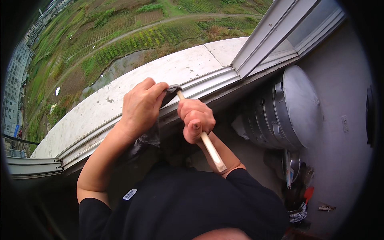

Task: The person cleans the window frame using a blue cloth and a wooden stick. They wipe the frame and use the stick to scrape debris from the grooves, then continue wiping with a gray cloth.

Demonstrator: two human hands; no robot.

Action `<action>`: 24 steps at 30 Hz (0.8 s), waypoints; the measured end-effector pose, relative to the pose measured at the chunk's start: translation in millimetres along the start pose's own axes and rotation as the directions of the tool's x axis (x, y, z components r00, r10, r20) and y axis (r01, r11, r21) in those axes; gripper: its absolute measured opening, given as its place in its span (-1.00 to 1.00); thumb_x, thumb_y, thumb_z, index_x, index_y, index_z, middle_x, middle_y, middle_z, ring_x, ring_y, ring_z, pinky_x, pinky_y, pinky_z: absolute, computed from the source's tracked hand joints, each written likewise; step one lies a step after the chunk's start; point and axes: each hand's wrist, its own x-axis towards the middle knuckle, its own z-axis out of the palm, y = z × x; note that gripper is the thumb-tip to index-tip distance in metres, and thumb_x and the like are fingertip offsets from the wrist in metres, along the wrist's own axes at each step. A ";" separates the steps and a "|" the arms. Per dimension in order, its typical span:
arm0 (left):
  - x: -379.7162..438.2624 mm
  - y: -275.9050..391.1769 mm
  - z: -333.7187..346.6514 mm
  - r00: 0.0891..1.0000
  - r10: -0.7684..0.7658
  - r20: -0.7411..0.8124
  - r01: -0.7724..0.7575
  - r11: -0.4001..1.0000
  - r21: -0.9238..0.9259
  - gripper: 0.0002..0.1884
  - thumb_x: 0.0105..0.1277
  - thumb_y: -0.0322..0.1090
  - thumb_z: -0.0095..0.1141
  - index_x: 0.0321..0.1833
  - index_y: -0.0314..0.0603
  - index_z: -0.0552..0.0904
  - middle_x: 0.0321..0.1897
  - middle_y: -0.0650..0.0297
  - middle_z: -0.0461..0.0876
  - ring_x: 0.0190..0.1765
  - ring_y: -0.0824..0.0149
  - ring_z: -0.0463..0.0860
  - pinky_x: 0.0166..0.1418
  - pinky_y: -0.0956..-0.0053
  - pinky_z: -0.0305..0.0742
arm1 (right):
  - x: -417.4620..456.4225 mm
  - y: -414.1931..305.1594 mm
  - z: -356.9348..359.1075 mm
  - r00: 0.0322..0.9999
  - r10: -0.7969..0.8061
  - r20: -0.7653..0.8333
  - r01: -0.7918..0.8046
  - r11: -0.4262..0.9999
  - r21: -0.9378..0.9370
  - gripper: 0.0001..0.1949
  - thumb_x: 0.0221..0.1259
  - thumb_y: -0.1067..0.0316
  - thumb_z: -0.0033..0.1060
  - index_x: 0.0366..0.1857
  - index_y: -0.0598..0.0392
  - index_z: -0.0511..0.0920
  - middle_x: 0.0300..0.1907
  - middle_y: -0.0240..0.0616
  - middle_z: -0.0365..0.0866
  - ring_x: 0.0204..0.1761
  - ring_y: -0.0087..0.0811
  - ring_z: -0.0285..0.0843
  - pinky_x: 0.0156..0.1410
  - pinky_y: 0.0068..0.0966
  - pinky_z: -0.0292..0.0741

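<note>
My right hand (pixel 196 120) is wrapped around a pale wooden handle (pixel 213 151). Its squared lower end sticks out below my fist, towards my right forearm. At the upper end sits a dark, curved piece (pixel 171 92); whether it is a tool head or a wrapping, I cannot tell. My left hand (pixel 142 103) pinches this dark piece between thumb and fingers, which hide part of it. Both hands are above the inner edge of a metal window track (pixel 207 82). Below my left hand, a crumpled clear plastic sheet or bag (pixel 148 139) shows in shadow.
Beyond the track runs a white outer ledge (pixel 180 69), with fields far below. A sliding window frame (pixel 270 36) stands to the right. Stacked metal steamer pots (pixel 270 117) with a domed lid (pixel 301 105) stand by the wall, near a red item (pixel 308 193).
</note>
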 end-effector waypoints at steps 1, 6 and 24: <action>18.4 2.8 14.7 0.999 0.042 0.009 -0.042 0.999 0.001 -0.85 0.26 -0.41 0.17 -0.13 -0.12 0.68 -0.37 0.17 0.58 -0.30 0.06 0.62 -0.25 0.25 0.49 | 4.8 4.0 -15.3 1.000 -0.022 -0.002 0.021 0.997 -0.080 -0.45 0.53 0.12 -0.15 -0.76 0.11 0.17 -0.78 -0.36 0.16 -0.78 -0.41 0.18 -0.65 -0.51 0.13; 95.2 10.0 91.6 0.989 0.148 0.031 -0.145 0.987 -0.065 -0.82 0.25 -0.31 0.17 -0.11 -0.06 0.70 -0.33 0.14 0.60 -0.22 -0.01 0.63 -0.18 0.15 0.51 | 15.3 33.5 -83.9 0.995 -0.080 0.062 0.098 0.924 -0.370 -0.53 0.50 0.27 -0.14 -0.72 0.15 0.20 -0.76 -0.31 0.19 -0.76 -0.38 0.19 -0.63 -0.48 0.15; 86.6 26.4 130.8 0.963 0.030 0.268 -0.035 0.999 0.013 -0.81 0.13 -0.25 0.13 -0.41 -0.18 0.75 -0.29 0.01 0.68 -0.14 0.00 0.68 -0.12 0.16 0.59 | -5.6 52.6 -101.0 0.980 0.188 -0.061 -0.189 0.809 -0.556 -0.43 0.56 0.07 -0.30 -0.72 0.18 0.26 -0.72 -0.29 0.28 -0.65 -0.47 0.19 -0.49 -0.47 0.17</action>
